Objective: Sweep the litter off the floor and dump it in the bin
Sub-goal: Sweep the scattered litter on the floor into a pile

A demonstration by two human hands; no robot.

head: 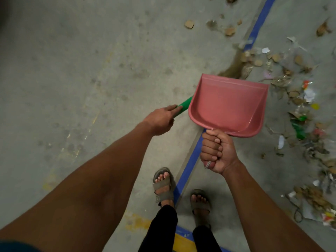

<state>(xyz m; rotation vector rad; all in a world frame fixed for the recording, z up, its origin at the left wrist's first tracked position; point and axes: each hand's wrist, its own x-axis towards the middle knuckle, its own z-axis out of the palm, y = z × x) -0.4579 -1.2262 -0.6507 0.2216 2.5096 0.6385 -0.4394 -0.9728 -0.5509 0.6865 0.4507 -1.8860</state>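
Note:
My right hand (215, 151) grips the handle of a pink dustpan (229, 104), held above the floor with its pan bare inside. My left hand (161, 119) holds the green broom handle (183, 106), index finger stretched along it. The handle runs under the dustpan, and the straw broom head (234, 67) shows blurred beyond the pan's far edge. Litter (298, 99) of dry leaves, paper scraps, cardboard bits and plastic wrappers lies scattered along the right side of the concrete floor. No bin is in view.
A blue tape line (189, 166) runs diagonally across the floor from bottom centre to top right. My sandalled feet (163, 186) stand on either side of it. Yellow floor markings (136, 221) lie near the bottom. More scraps (190, 24) sit at the top.

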